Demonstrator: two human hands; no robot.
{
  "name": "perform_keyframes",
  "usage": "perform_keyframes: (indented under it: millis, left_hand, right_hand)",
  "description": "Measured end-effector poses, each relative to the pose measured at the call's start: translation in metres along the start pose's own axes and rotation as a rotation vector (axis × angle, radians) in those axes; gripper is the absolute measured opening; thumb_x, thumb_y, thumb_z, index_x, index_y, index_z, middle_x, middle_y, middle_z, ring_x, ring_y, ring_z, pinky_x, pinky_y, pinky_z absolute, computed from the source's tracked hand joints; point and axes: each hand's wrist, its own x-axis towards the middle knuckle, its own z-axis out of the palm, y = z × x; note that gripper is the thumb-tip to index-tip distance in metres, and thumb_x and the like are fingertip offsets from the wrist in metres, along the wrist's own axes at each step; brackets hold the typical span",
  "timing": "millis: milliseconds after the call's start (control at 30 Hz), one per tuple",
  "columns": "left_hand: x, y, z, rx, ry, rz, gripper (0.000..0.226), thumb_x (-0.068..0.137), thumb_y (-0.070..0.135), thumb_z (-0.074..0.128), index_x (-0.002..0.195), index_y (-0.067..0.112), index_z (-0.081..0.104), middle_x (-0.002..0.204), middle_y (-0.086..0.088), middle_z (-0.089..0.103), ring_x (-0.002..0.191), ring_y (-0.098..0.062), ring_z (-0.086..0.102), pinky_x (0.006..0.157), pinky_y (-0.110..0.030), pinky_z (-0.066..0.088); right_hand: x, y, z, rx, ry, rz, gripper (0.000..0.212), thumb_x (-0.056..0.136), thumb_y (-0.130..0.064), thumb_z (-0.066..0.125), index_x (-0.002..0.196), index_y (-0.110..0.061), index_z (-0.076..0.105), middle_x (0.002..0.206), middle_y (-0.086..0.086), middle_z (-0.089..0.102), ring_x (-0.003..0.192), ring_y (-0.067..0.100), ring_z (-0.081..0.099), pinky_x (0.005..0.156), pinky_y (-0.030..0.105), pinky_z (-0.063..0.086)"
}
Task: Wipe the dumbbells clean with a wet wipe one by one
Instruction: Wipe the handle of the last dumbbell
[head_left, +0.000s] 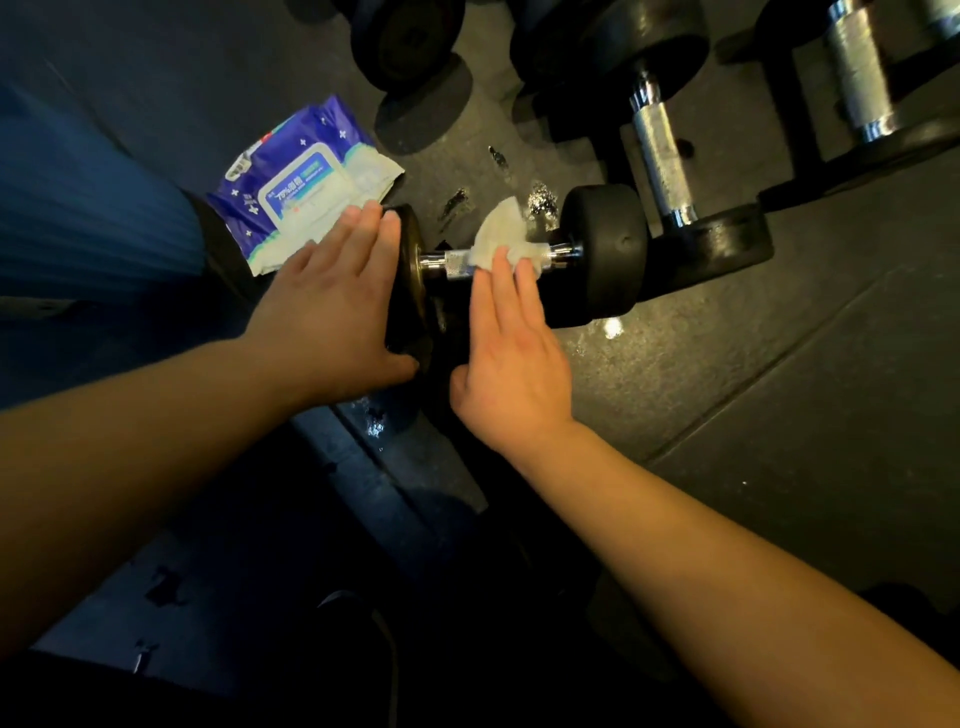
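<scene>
Dumbbell (519, 260) lying on the dark gym floor (779, 389), its chrome handle crosswise in front of me. My left hand (332, 306), fingers straight, presses flat against the left end plate to steady it. My right hand (511, 353), fingers also extended, presses a white wet wipe (498, 234) onto the handle. A purple pack of wipes (301, 182) lies just beyond my left hand. Risk, as I judge it: wet patches glint on the floor, so the dumbbell could roll or slide if my bracing palm slips.
</scene>
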Motion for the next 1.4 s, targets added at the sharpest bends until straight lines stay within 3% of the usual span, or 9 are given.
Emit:
perform_keyframes:
  millis: [233, 433, 600, 667, 767, 900, 1100, 1300, 1400]
  left_hand:
    - [0.054, -0.019, -0.024, -0.003, -0.022, 0.0, 0.138, 0.056, 0.064, 0.083, 0.155, 0.009, 0.003, 0.164, -0.013, 0.009, 0.151, -0.026, 0.011, 0.12, -0.047, 0.024]
    - [0.057, -0.024, -0.024, 0.023, 0.034, 0.003, 0.14, 0.055, 0.067, 0.081, 0.155, 0.007, 0.004, 0.163, -0.017, 0.011, 0.151, -0.029, 0.011, 0.12, -0.049, 0.023]
    - [0.077, -0.022, -0.043, -0.026, -0.067, -0.066, 0.143, 0.056, 0.064, 0.083, 0.156, 0.01, -0.004, 0.165, -0.01, -0.001, 0.153, -0.022, 0.0, 0.123, -0.044, 0.014]
    - [0.082, -0.023, -0.048, -0.03, -0.11, -0.074, 0.145, 0.057, 0.062, 0.085, 0.156, 0.013, -0.009, 0.166, -0.007, -0.006, 0.152, -0.02, -0.004, 0.123, -0.041, 0.011]
    - [0.085, -0.024, -0.05, -0.039, -0.14, -0.081, 0.147, 0.056, 0.059, 0.087, 0.156, 0.013, -0.01, 0.166, -0.007, -0.008, 0.152, -0.02, -0.005, 0.124, -0.039, 0.009]
    - [0.088, -0.022, -0.053, -0.056, -0.16, -0.095, 0.148, 0.055, 0.059, 0.088, 0.156, 0.012, -0.01, 0.165, -0.009, -0.008, 0.152, -0.022, -0.006, 0.123, -0.042, 0.01]
    - [0.081, -0.022, -0.051, -0.022, -0.154, -0.076, 0.147, 0.056, 0.063, 0.084, 0.156, 0.012, -0.011, 0.166, -0.007, -0.007, 0.152, -0.02, -0.005, 0.123, -0.043, 0.011]
    - [0.078, -0.023, -0.048, -0.031, -0.128, -0.06, 0.148, 0.055, 0.061, 0.086, 0.156, 0.011, -0.01, 0.165, -0.009, -0.006, 0.152, -0.02, -0.005, 0.123, -0.039, 0.01]
    - [0.079, -0.02, -0.047, -0.033, -0.136, -0.073, 0.148, 0.056, 0.06, 0.086, 0.156, 0.011, -0.011, 0.165, -0.01, -0.007, 0.152, -0.021, -0.005, 0.123, -0.037, 0.008]
  right_hand:
    - [0.024, 0.008, -0.005, -0.082, -0.017, -0.129, 0.097, 0.074, -0.022, 0.063, 0.156, 0.002, 0.018, 0.165, 0.019, 0.014, 0.153, 0.035, 0.009, 0.117, 0.037, 0.033]
    - [0.047, 0.017, -0.013, -0.044, 0.082, 0.072, 0.092, 0.074, -0.024, 0.062, 0.154, 0.002, 0.023, 0.164, 0.02, 0.015, 0.153, 0.035, 0.011, 0.118, 0.038, 0.031]
    - [0.045, -0.011, 0.004, 0.059, 0.024, -0.161, 0.078, 0.07, -0.027, 0.031, 0.142, 0.001, 0.038, 0.157, 0.019, 0.028, 0.15, 0.037, 0.018, 0.111, 0.043, 0.039]
    - [0.049, -0.005, 0.002, 0.068, 0.04, -0.112, 0.071, 0.072, -0.022, 0.044, 0.14, -0.002, 0.038, 0.16, 0.016, 0.024, 0.152, 0.033, 0.012, 0.113, 0.042, 0.037]
    - [0.058, 0.012, -0.007, 0.0, 0.104, -0.028, 0.082, 0.071, -0.017, 0.063, 0.145, -0.002, 0.032, 0.164, 0.017, 0.016, 0.154, 0.034, 0.008, 0.117, 0.039, 0.033]
    - [0.07, 0.007, -0.01, -0.008, 0.08, 0.006, 0.092, 0.076, -0.022, 0.064, 0.154, 0.0, 0.02, 0.165, 0.019, 0.01, 0.154, 0.036, 0.004, 0.121, 0.042, 0.027]
    - [0.07, -0.013, 0.0, 0.041, 0.067, -0.132, 0.08, 0.076, -0.015, 0.054, 0.15, 0.001, 0.031, 0.163, 0.019, 0.022, 0.153, 0.035, 0.013, 0.116, 0.043, 0.034]
    - [0.06, 0.009, -0.002, 0.022, 0.141, 0.146, 0.097, 0.075, -0.021, 0.065, 0.156, 0.0, 0.016, 0.166, 0.018, 0.007, 0.154, 0.035, 0.005, 0.119, 0.043, 0.031]
    - [0.057, 0.004, 0.0, 0.026, 0.084, 0.106, 0.098, 0.078, -0.025, 0.064, 0.157, 0.0, 0.011, 0.166, 0.019, 0.001, 0.154, 0.035, 0.001, 0.122, 0.041, 0.026]
